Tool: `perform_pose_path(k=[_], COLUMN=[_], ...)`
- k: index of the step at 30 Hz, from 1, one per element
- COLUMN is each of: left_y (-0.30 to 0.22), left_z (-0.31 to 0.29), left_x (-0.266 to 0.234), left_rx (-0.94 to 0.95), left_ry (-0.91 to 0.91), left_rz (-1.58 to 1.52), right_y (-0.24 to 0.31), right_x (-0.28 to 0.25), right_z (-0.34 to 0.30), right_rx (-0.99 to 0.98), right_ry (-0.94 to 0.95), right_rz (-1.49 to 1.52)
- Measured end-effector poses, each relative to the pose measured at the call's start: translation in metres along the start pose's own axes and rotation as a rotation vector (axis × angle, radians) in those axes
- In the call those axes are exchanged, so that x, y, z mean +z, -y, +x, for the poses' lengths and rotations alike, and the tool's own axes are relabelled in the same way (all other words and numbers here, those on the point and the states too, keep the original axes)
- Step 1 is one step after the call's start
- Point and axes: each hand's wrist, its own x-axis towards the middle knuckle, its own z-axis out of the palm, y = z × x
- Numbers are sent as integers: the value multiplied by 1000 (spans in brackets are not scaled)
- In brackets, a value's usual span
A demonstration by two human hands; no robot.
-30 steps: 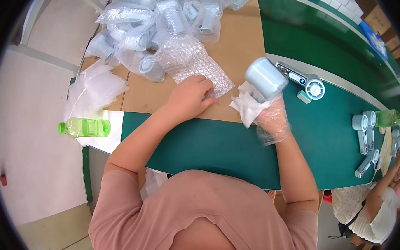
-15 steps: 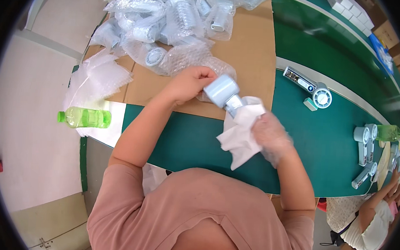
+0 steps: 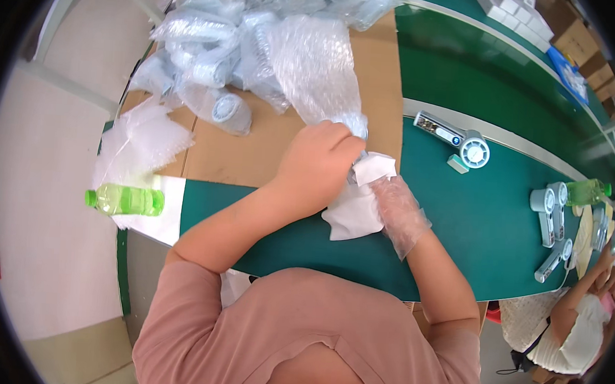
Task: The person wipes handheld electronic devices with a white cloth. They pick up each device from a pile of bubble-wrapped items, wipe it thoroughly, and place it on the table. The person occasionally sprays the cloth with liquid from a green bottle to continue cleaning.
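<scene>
My left hand (image 3: 323,163) is closed at the mouth of a clear bubble-wrap bag (image 3: 315,64), which stretches away from me over the cardboard. The head of a pale blue handheld fan (image 3: 353,123) shows inside the bag's near end. In a thin clear plastic glove, my right hand (image 3: 397,209) grips the fan's handle end through a white cloth (image 3: 353,214). The cloth hangs down from that grip, and most of the handle is hidden by it and my left fingers. Both hands are close together above the front edge of the cardboard sheet (image 3: 233,157).
Several bubble-wrapped fans (image 3: 213,62) are heaped at the far left. Flat bubble bags (image 3: 140,138) and a green bottle (image 3: 126,200) lie left. A bare fan (image 3: 453,136) and small eraser-like block (image 3: 458,164) lie right. A co-worker (image 3: 558,327) sits far right beside more fans (image 3: 547,215).
A bubble-wrap bag now covers the fan's head, which was bare before. My left hand has moved from the fan's head down to the bag's mouth. The view has shifted slightly.
</scene>
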Motion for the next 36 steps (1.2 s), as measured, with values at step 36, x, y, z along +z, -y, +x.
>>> perform_pose_path(k=[36], left_y=[21], left_z=[7], left_x=[6], left_rx=[-394], left_ry=[-14], left_rz=[-98], right_y=[36], right_x=[-4], right_z=[-29], right_rx=[-490], right_ry=[63], right_rz=[-355])
